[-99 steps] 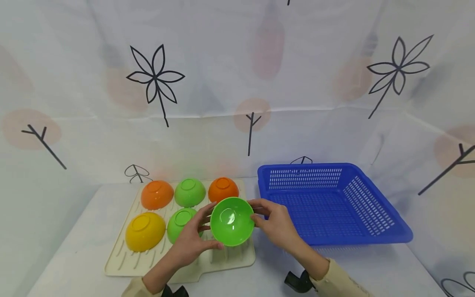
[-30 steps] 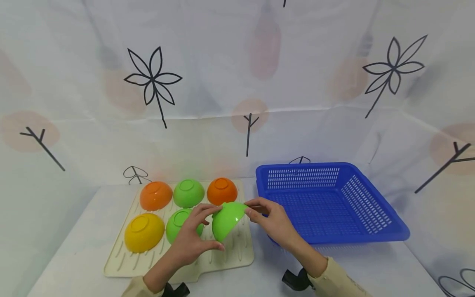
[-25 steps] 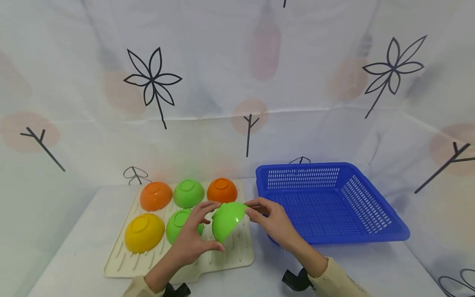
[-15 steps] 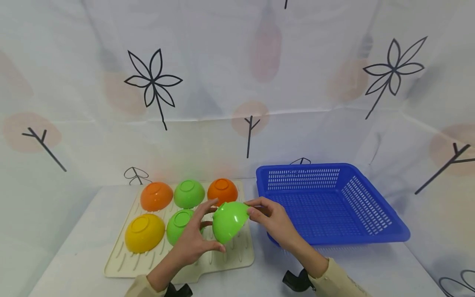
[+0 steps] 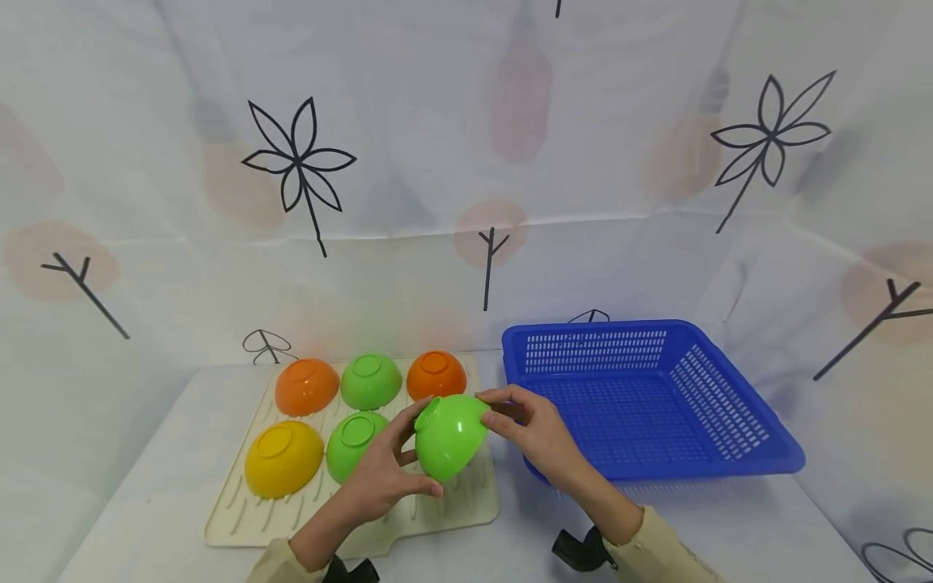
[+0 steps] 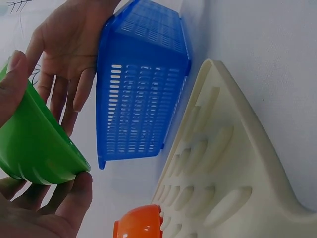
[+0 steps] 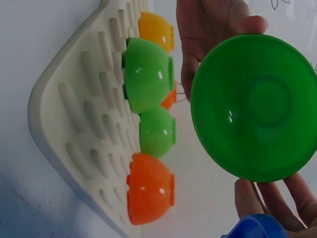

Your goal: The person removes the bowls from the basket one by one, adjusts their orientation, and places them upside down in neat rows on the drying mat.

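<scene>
A small bright green bowl (image 5: pixel 449 437) hangs tilted over the right part of the drying tray (image 5: pixel 466 506). Its outside faces the head camera, while the right wrist view looks into its hollow (image 7: pixel 267 104). My left hand (image 5: pixel 382 474) holds it from the left, fingers along its side and thumb near its lower edge. From the other side my right hand (image 5: pixel 539 429) pinches the rim between thumb and fingers. Upside down on the cream ridged tray sit a yellow bowl (image 5: pixel 283 459), two green ones (image 5: pixel 353 441) and two orange ones (image 5: pixel 306 387).
To the right, a large blue perforated plastic basket (image 5: pixel 641 405) stands on the white tabletop (image 5: pixel 532 526). A white patterned cloth (image 5: pixel 408 162) hangs behind the table. Black wrist camera mounts (image 5: pixel 579 552) show below the hands.
The held green bowl has turned between the hands, from its hollow facing the head camera to its outside facing it. The left fingers have closed in on its side. Other bowls stay put.
</scene>
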`<control>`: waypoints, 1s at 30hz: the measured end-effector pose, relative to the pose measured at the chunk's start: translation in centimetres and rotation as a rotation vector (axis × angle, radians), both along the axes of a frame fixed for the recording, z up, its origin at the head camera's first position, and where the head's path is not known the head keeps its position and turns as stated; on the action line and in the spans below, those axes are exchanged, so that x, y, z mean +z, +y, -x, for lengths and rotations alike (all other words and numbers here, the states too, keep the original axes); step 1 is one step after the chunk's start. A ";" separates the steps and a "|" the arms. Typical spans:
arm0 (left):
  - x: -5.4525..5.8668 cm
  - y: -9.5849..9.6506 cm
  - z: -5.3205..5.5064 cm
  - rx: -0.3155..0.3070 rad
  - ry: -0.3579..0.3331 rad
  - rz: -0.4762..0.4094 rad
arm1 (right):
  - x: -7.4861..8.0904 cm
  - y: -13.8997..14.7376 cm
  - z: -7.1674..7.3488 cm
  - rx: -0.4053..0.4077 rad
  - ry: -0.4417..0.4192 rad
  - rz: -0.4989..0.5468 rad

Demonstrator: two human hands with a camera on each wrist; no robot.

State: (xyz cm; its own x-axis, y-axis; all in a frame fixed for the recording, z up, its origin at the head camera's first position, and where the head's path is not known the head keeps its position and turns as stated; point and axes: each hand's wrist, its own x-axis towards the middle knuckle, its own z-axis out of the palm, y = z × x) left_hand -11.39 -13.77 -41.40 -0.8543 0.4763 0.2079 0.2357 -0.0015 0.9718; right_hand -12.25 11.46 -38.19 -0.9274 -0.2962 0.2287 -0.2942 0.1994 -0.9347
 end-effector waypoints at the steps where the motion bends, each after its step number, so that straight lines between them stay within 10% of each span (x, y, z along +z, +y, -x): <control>1: 0.0 0.0 0.0 0.007 -0.003 0.002 | 0.0 -0.1 0.0 -0.001 0.001 -0.004; 11: 0.3 -0.9 -0.2 0.119 -0.027 0.101 | 0.3 -1.0 -0.8 -0.043 0.029 -0.017; 30: -1.0 -1.8 0.1 0.287 0.161 0.327 | -2.1 -5.1 -2.3 -0.118 0.140 -0.160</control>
State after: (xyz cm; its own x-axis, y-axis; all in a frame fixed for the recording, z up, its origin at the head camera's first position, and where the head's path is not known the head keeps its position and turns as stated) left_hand -11.51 -15.52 -42.39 -0.9304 0.2882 0.2266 0.3294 0.3862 0.8616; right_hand -9.97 6.41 -40.32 -0.9203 -0.2306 0.3162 -0.3845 0.3820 -0.8404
